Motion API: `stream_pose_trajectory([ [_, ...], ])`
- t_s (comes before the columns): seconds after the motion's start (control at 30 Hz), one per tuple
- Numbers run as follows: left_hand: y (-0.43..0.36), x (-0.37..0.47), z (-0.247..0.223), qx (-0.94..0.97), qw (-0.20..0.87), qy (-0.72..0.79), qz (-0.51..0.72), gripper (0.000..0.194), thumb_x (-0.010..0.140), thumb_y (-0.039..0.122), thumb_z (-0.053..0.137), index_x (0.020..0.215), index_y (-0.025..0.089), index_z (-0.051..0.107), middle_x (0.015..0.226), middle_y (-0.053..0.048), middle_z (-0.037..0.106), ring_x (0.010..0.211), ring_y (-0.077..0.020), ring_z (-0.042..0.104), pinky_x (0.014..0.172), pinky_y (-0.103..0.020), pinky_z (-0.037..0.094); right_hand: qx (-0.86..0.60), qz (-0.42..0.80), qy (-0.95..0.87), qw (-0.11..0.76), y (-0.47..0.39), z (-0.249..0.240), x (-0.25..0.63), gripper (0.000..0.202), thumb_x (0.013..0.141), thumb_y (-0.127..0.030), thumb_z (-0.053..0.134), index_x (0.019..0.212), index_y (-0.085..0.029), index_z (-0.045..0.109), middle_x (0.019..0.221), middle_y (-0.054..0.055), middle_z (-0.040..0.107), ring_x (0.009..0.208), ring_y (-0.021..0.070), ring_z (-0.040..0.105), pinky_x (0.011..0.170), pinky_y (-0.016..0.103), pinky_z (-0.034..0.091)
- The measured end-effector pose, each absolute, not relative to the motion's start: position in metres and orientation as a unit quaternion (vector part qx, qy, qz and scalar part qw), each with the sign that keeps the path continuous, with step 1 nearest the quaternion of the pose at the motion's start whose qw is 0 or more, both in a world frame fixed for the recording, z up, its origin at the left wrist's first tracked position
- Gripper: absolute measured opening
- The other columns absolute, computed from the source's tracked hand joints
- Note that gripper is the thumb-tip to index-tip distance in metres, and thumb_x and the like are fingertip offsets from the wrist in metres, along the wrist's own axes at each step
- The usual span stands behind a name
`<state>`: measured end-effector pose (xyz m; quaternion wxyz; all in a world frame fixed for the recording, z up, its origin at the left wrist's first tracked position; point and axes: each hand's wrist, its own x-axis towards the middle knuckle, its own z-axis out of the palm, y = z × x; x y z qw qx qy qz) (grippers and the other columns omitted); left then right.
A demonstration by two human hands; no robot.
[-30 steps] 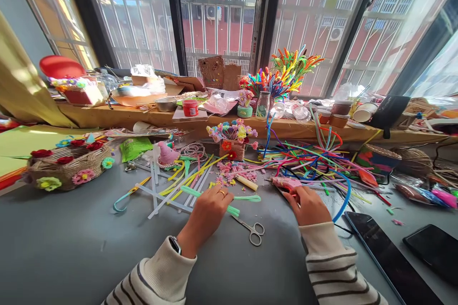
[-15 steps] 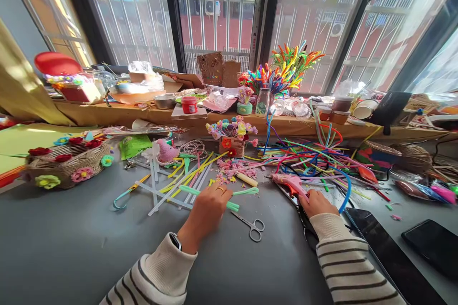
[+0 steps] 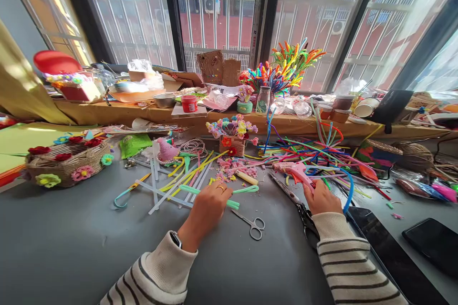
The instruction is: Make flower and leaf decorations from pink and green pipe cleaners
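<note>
My left hand (image 3: 210, 205) is closed around mint-green pipe cleaners (image 3: 246, 189) bent into a loop, their ends sticking out on both sides of the fingers. On the right, my right hand (image 3: 324, 198) grips the handle of a pink glue gun (image 3: 295, 170), its nozzle pointing left. Between the hands lie small grey scissors (image 3: 255, 227). Large black-handled scissors (image 3: 302, 209) rest just left of my right hand, partly behind it. Clear glue sticks (image 3: 161, 198) and yellow pipe cleaners (image 3: 186, 171) are spread beyond my left hand. Pink scraps (image 3: 232, 167) lie near a cream-coloured stick (image 3: 246, 178).
A woven basket with crocheted flowers (image 3: 67, 167) stands at the left. A heap of coloured pipe cleaners (image 3: 315, 155) fills the back right. Two dark flat devices, one a phone (image 3: 432, 243), lie at the right. A cluttered ledge (image 3: 143, 116) runs below the window.
My right hand has shifted slightly right and up with the glue gun, lifting it away from the large scissors, which show more now. My left hand has barely moved.
</note>
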<state>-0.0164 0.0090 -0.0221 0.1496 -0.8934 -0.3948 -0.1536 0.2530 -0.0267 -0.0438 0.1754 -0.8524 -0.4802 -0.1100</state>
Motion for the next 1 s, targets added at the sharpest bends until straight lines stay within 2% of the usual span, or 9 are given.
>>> stream_pose_trajectory([
  [0.33, 0.007, -0.016, -0.020, -0.894, 0.141, -0.397, -0.151, 0.020, 0.072, 0.006, 0.037, 0.080, 0.019, 0.050, 0.073, -0.003, 0.052, 0.073, -0.0170, 0.046, 0.059, -0.027, 0.034, -0.793, -0.195, -0.503, 0.282, -0.026, -0.044, 0.261, 0.030, 0.075, -0.036, 0.033, 0.089, -0.011, 0.043, 0.083, 0.010, 0.055, 0.077, 0.0213, 0.051, 0.055, 0.026, 0.032],
  [0.57, 0.006, -0.015, -0.020, -0.893, 0.139, -0.398, -0.154, 0.020, 0.073, 0.007, 0.036, 0.081, 0.019, 0.050, 0.074, -0.003, 0.052, 0.073, -0.0170, 0.046, 0.059, -0.027, 0.035, -0.810, -0.173, -0.509, 0.235, -0.027, -0.045, 0.253, 0.024, 0.075, -0.032, 0.037, 0.086, -0.013, 0.045, 0.084, 0.008, 0.055, 0.076, 0.0203, 0.051, 0.056, 0.026, 0.031],
  [1.0, 0.004, -0.014, -0.019, -0.893, 0.133, -0.398, -0.165, 0.020, 0.072, 0.007, 0.038, 0.081, 0.019, 0.051, 0.073, -0.003, 0.052, 0.072, -0.0165, 0.047, 0.058, -0.026, 0.035, -0.846, -0.165, -0.471, 0.186, -0.028, -0.045, 0.251, 0.027, 0.075, -0.034, 0.036, 0.089, -0.012, 0.045, 0.085, 0.009, 0.056, 0.077, 0.0225, 0.052, 0.055, 0.030, 0.034],
])
